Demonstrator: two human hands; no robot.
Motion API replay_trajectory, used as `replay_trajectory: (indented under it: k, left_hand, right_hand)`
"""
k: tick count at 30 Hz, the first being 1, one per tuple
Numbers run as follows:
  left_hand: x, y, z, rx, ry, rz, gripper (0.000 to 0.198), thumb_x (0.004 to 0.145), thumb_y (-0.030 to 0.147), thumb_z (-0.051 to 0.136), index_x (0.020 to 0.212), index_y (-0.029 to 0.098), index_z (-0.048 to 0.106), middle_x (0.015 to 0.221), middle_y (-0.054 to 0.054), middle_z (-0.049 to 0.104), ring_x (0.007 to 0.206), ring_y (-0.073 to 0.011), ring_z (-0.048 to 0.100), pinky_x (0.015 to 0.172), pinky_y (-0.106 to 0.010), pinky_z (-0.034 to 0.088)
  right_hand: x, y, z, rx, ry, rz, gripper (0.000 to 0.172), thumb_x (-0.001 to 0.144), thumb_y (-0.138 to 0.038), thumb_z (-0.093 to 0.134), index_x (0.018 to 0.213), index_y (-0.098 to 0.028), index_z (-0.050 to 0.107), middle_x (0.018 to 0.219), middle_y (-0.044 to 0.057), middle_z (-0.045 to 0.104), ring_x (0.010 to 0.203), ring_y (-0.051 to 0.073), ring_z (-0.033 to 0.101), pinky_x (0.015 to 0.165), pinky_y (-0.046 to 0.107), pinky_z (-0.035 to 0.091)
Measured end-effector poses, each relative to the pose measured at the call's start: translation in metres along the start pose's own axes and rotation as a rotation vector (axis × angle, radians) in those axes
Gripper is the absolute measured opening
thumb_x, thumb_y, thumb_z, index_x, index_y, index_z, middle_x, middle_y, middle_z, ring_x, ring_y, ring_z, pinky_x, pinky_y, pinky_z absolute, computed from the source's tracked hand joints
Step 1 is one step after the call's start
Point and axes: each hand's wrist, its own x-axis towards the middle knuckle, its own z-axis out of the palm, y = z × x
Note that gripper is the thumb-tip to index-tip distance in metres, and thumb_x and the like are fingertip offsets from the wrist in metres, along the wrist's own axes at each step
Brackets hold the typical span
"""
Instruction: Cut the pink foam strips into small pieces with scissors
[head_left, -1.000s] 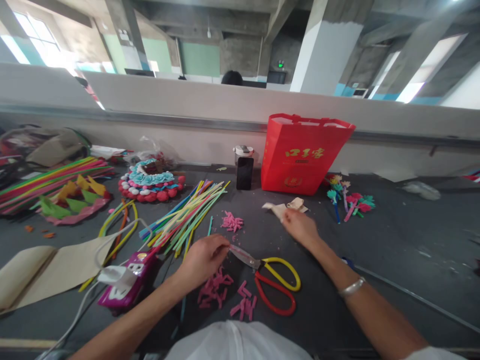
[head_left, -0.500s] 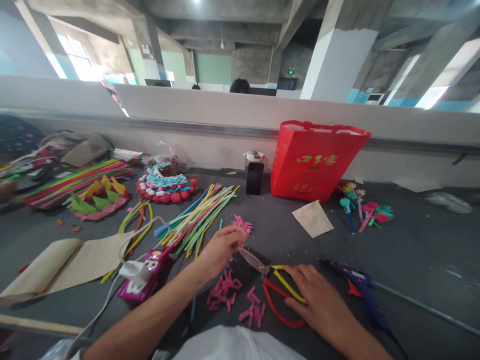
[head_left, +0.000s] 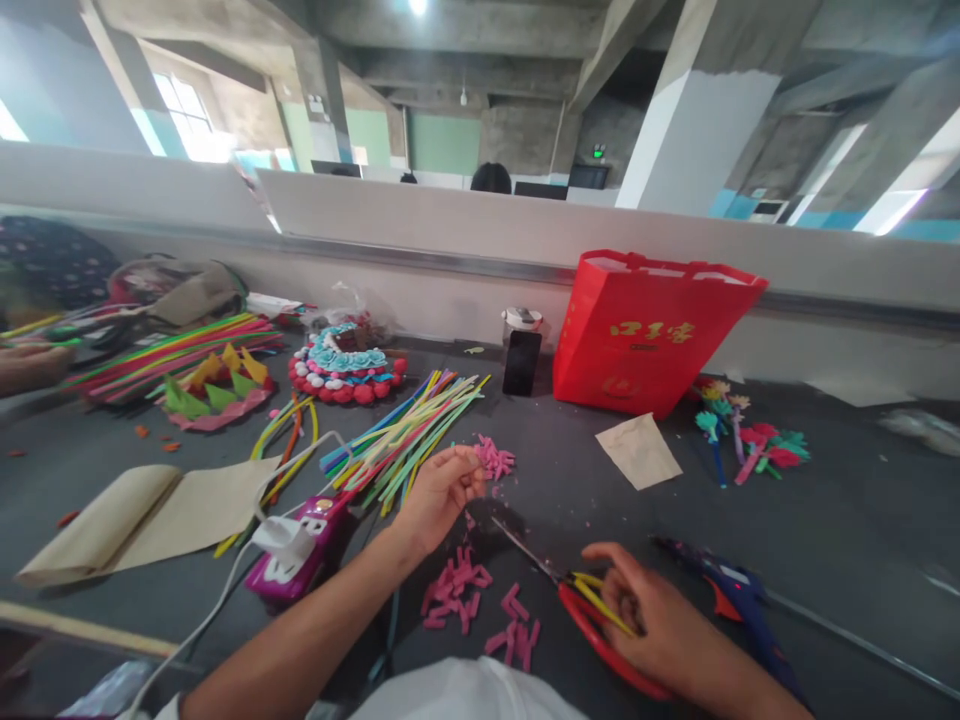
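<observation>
Scissors (head_left: 576,605), one pair: metal blades seemingly together, tips pointing forward and left; one handle red, one yellow, in the right hand (head_left: 652,618). Pink cuttings, short, loose: far heap (head_left: 495,460) beside the left hand (head_left: 442,492); middle heap (head_left: 455,592) and near heap (head_left: 517,640) left of the scissors.

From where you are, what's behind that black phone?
Behind the black phone stands a white-lidded bottle; its lid and a little of its upper part show. The phone covers most of the rest, so I can't tell whether they touch.
</observation>
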Motion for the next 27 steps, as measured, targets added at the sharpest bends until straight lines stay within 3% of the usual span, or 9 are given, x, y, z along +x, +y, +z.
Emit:
replay_trajectory:
  k: [2, 5, 9, 12, 15, 18, 22, 27]
  left_hand:
    - [0.001, 0.002, -0.002, 0.014, 0.015, 0.045, 0.005, 0.076, 0.016, 0.065, 0.075, 0.012, 0.062, 0.063, 0.000, 0.058, 0.057, -0.0078, 0.052, 0.058, -0.019, 0.042]
    - [0.000, 0.000, -0.001, 0.028, 0.019, 0.056, 0.006, 0.076, 0.018, 0.066, 0.075, 0.013, 0.062, 0.063, 0.000, 0.059, 0.057, -0.0081, 0.053, 0.057, -0.020, 0.042]
    - [-0.007, -0.007, 0.007, 0.017, 0.011, -0.009, 0.009, 0.074, 0.018, 0.069, 0.078, 0.014, 0.061, 0.066, 0.000, 0.060, 0.057, -0.0084, 0.054, 0.060, -0.021, 0.043]
    - [-0.011, -0.008, 0.012, 0.007, 0.013, -0.021, 0.010, 0.074, 0.017, 0.070, 0.080, 0.015, 0.061, 0.069, 0.000, 0.062, 0.060, -0.0087, 0.056, 0.061, -0.021, 0.044]
    - [-0.013, -0.007, 0.014, 0.001, 0.019, -0.016, 0.010, 0.074, 0.018, 0.070, 0.079, 0.016, 0.062, 0.068, 0.001, 0.061, 0.058, -0.0082, 0.055, 0.060, -0.021, 0.043]
    - [-0.013, -0.007, 0.014, 0.001, 0.012, -0.012, 0.010, 0.074, 0.019, 0.070, 0.078, 0.015, 0.062, 0.064, 0.002, 0.058, 0.057, -0.0081, 0.054, 0.058, -0.020, 0.042]
    - [-0.016, -0.010, 0.017, -0.017, 0.004, -0.052, 0.012, 0.073, 0.020, 0.072, 0.079, 0.015, 0.062, 0.068, 0.000, 0.060, 0.058, -0.0084, 0.055, 0.059, -0.020, 0.043]
    - [-0.021, -0.012, 0.021, -0.034, -0.003, -0.092, 0.013, 0.073, 0.020, 0.072, 0.077, 0.015, 0.061, 0.067, 0.000, 0.061, 0.057, -0.0085, 0.055, 0.059, -0.021, 0.044]
  right_hand:
    - [-0.005, 0.005, -0.004, 0.300, -0.072, -0.002, 0.050, 0.078, -0.028, 0.059, 0.126, -0.024, 0.045, 0.076, -0.001, 0.054, 0.068, 0.014, 0.055, 0.063, 0.024, 0.042]
    - [-0.009, 0.002, -0.003, 0.761, -0.140, -0.056, 0.066, 0.076, -0.048, 0.064, 0.133, -0.026, 0.040, 0.086, 0.002, 0.055, 0.075, 0.016, 0.056, 0.065, 0.027, 0.044]
    - [0.004, -0.022, -0.002, 1.023, -0.168, -0.159, 0.079, 0.073, -0.049, 0.069, 0.139, -0.028, 0.031, 0.090, 0.003, 0.052, 0.075, 0.017, 0.055, 0.061, 0.030, 0.046]
    - [0.029, -0.040, -0.003, 0.875, -0.069, -0.194, 0.071, 0.075, -0.040, 0.068, 0.136, -0.027, 0.033, 0.091, 0.002, 0.051, 0.071, 0.015, 0.053, 0.060, 0.028, 0.047]
    - [0.050, -0.050, 0.006, 0.468, 0.172, -0.201, 0.054, 0.077, -0.034, 0.065, 0.125, -0.024, 0.042, 0.078, -0.003, 0.050, 0.066, 0.012, 0.050, 0.063, 0.025, 0.046]
    - [0.061, -0.051, 0.020, 0.226, 0.287, -0.262, 0.062, 0.074, -0.032, 0.067, 0.128, -0.024, 0.038, 0.094, 0.000, 0.056, 0.077, 0.015, 0.055, 0.075, 0.029, 0.047]
    - [0.063, -0.045, 0.032, 0.107, 0.310, -0.309, 0.070, 0.073, -0.032, 0.068, 0.133, -0.024, 0.034, 0.119, 0.007, 0.051, 0.097, 0.020, 0.055, 0.086, 0.033, 0.046]
    - [0.060, -0.043, 0.034, -0.012, 0.277, -0.326, 0.069, 0.070, -0.035, 0.072, 0.130, -0.022, 0.039, 0.111, 0.007, 0.053, 0.091, 0.021, 0.055, 0.082, 0.034, 0.047]
